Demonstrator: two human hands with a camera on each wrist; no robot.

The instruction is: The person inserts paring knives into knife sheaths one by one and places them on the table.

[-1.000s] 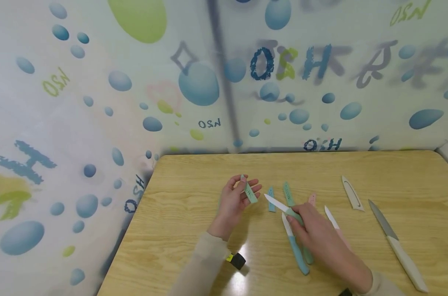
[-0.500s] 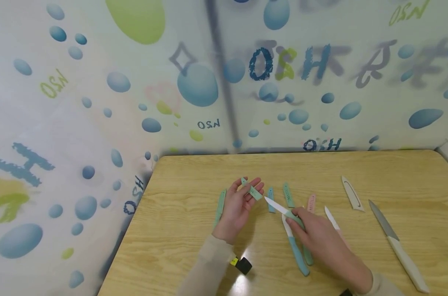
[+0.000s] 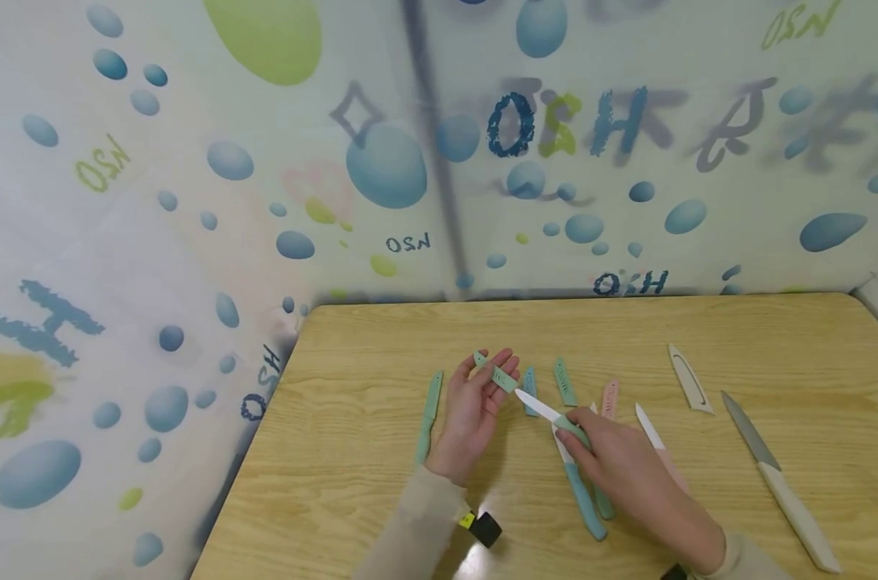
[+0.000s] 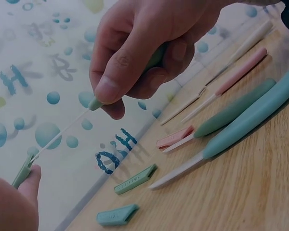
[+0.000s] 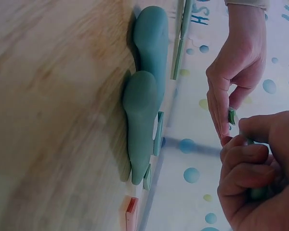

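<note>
My left hand [image 3: 470,415] pinches a small green blade sheath [image 3: 503,377] between thumb and fingers, its other fingers spread. In my right hand [image 3: 616,455] is a paring knife [image 3: 536,404] with a green handle and white blade, its fingers curled round the handle. The blade points left toward the sheath. In the left wrist view the blade's tip [image 4: 37,155] meets the mouth of the sheath [image 4: 23,172]. Both hands are above the table. Most of the knife's handle is hidden inside the right hand.
A green sheathed knife [image 3: 430,411] lies left of the left hand. Blue [image 3: 530,401], green [image 3: 565,382] and pink [image 3: 610,398] sheaths lie beyond a blue-handled knife [image 3: 582,499] and another green knife [image 3: 602,501]. Rightward are a pink knife [image 3: 652,431], white sheath [image 3: 689,379] and large knife [image 3: 794,503].
The left hand has moved right and turned the sheath so its mouth faces the blade. The blade's tip has shifted slightly left and down to meet it. The sheathed green knife is now uncovered.
</note>
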